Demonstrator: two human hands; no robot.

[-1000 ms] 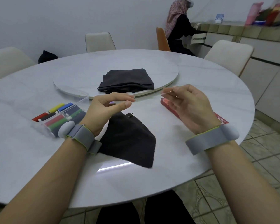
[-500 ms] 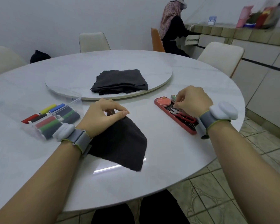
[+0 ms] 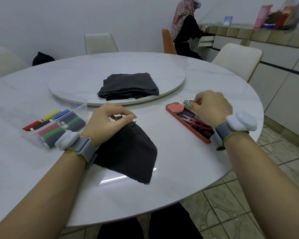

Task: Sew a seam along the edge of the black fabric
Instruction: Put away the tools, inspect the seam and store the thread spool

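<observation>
black fabric point(image 3: 128, 152) flat by worktop point(image 3: 179, 161) near edge | left hand point(image 3: 109, 122) pinches its far corner | right hand point(image 3: 212, 107), raised a second ago, now curled over red sewing kit point(image 3: 186, 126) at right edge; what it holds cannot be told | stitching likely paused

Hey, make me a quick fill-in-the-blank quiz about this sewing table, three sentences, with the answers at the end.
1. The left hand pinches the edge of the ____ fabric.
2. The right hand is at the kit, whose scissors have ____ handles.
3. The spools lie in a clear box on the left hand's ____ side.
Answers: black; red; left.
</observation>
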